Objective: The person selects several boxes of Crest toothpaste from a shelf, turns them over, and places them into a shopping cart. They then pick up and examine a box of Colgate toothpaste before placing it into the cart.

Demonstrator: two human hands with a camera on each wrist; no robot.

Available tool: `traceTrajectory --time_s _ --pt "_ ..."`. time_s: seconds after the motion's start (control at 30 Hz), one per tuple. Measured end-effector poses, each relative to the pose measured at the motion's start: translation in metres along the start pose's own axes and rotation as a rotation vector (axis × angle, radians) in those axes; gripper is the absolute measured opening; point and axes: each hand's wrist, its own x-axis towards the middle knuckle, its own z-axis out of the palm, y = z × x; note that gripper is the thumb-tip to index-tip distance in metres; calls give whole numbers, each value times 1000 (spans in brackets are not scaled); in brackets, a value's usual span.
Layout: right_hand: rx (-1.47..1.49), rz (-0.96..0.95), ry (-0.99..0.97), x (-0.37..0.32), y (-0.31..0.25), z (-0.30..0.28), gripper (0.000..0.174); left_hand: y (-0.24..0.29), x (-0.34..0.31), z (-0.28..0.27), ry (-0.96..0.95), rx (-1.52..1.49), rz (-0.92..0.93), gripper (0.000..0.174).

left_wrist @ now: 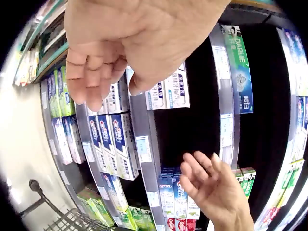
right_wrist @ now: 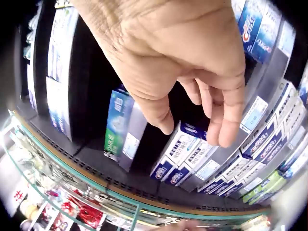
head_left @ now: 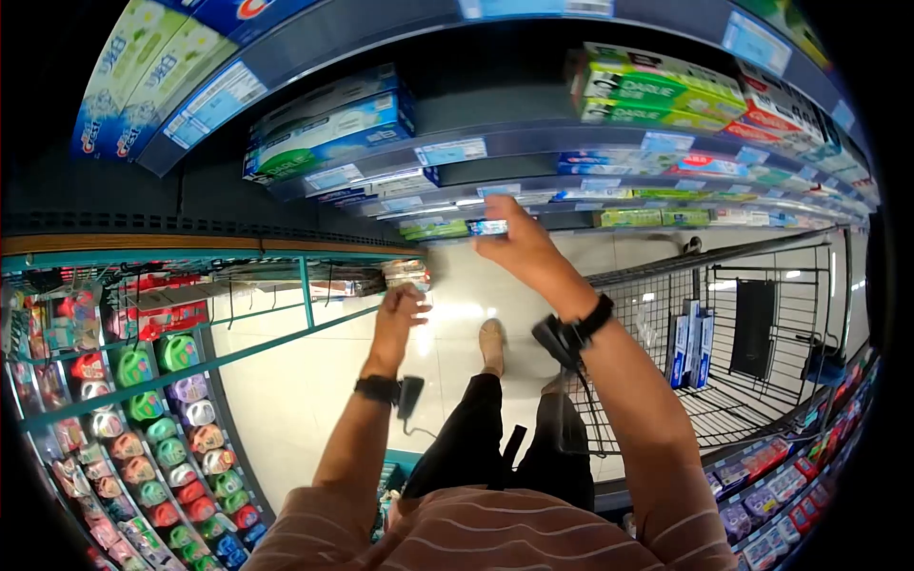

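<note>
- Right hand holds nothing, fingers loosely bent, thumb apart.
- White-and-blue toothpaste boxes sit on a shelf just beside it.
- Left hand hangs relaxed and unfilled.
- Blue boxes stand in the cart.

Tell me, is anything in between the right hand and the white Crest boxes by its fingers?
Nothing visible blocks it. In the right wrist view, the right hand is close to the white Crest boxes, nothing between; whether they touch, I can't tell.
</note>
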Motion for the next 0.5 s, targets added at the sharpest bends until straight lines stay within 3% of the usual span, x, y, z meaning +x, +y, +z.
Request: traceTrajectory --time_s 0.17,0.23,0.3,0.37,0.5 --pt "-86 -69 58 83 8 48 80 -29 -42 -2 -20 -104 -106 35" --pt "-145 1 8 95 -3 53 74 -43 -53 -6 -37 -117 -158 47" --pt "-166 104 -96 117 -6 58 70 -45 -65 -7 -52 -131 -165 48" --pt "-100 150 -80 132 8 72 58 -51 -68 -12 -51 -144 -196 50" --pt "12 245 -135 146 17 81 49 -51 -68 -18 -44 -129 -241 50"
